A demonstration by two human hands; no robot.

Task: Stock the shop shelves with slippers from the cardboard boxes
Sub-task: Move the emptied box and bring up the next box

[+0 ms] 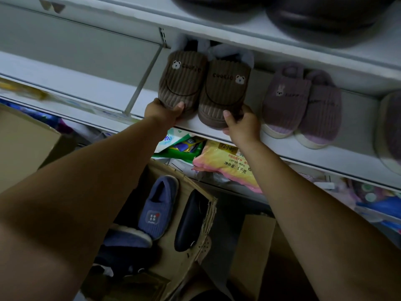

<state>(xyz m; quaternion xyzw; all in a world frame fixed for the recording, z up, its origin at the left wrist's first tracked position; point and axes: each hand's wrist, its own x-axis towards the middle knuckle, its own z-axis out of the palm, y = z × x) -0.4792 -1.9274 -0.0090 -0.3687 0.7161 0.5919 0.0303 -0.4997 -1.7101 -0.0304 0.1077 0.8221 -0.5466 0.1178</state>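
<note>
Two brown corduroy slippers with bear patches sit side by side on the white shelf [138, 98], toes toward me. My left hand [165, 112] grips the toe of the left brown slipper [182, 80]. My right hand [242, 124] grips the toe of the right brown slipper [223, 92]. Below me an open cardboard box [195, 253] holds a blue corduroy slipper [158, 209], a dark slipper [189, 220] and more blue ones partly hidden by my left arm.
A purple slipper pair [301, 107] stands to the right on the same shelf, with another slipper at the right edge. Dark slippers [321, 16] fill the shelf above. A metal divider rod [143, 79] lies left. Packaged goods [227, 166] sit on the lower shelf.
</note>
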